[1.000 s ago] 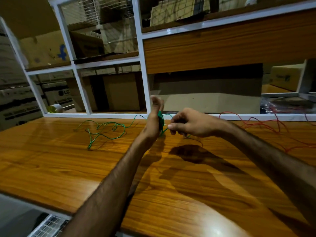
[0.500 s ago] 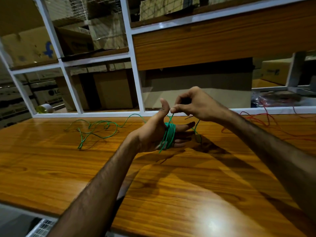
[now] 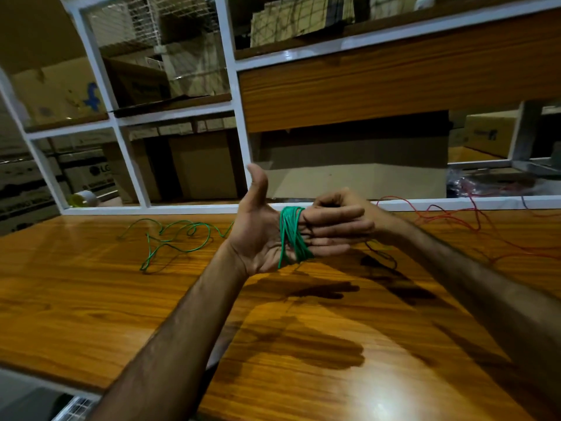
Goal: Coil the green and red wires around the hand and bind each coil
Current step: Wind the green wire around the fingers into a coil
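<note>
Holding left hand [image 3: 261,235] flat, thumb up, green wire [image 3: 291,238] coiled round palm

Glossy orange-brown wooden worktop [image 3: 91,299] here, with a loose tangle of thin green wire [image 3: 170,238] lying far left and thin red wire [image 3: 449,217] sprawled across the far right.

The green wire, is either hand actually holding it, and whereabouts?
The green wire is coiled around the left hand at the base of its straight fingers. The right hand, fingers curled behind the left's, seems to pinch the strand, but the contact is hidden.
</note>
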{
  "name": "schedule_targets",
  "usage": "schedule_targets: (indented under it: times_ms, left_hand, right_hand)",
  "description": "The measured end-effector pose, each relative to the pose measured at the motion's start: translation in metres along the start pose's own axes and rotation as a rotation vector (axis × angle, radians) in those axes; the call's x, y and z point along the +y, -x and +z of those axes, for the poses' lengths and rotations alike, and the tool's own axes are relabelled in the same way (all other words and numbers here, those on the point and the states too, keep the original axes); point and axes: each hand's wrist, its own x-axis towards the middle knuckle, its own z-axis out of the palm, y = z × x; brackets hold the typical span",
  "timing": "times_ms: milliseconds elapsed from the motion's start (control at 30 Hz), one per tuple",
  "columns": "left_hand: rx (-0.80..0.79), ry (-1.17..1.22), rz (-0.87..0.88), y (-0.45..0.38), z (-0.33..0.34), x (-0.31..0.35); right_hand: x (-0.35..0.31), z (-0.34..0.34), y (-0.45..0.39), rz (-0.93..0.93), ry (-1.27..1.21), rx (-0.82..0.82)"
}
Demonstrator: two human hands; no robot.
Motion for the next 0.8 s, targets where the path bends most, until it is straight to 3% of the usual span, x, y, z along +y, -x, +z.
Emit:
schedule_targets:
  times_ms: [100,233,467,533,633,733,800]
  left_hand:
    - [-0.049,0.09,0.138,-0.002,0.005,0.004]
    - [0.058,0.16,0.337,-0.001,-0.008,0.011]
    - [0.709,0.001,0.628,-0.003,-0.034,0.011]
    - [0.843,-0.144,0.609,-0.002,-0.04,0.009]
    - [0.922,-0.42,0.522,-0.004,-0.045,0.004]
    - [0.923,-0.645,0.392,-0.002,-0.051,0.0]
    - [0.84,-0.691,0.241,0.0,-0.055,-0.001]
  right_hand:
    - [0.007,0.01,0.006,0.047,0.046,-0.003]
    - [0.013,0.022,-0.005,0.124,0.094,-0.087]
    - [-0.003,0.041,-0.012,0.12,0.189,-0.198]
    - [-0.01,0.04,-0.016,0.127,0.211,-0.199]
    - [-0.022,0.035,-0.017,0.128,0.233,-0.2]
    - [-0.032,0.026,-0.017,0.107,0.221,-0.186]
    - [-0.039,0.016,-0.018,0.062,0.226,-0.111]
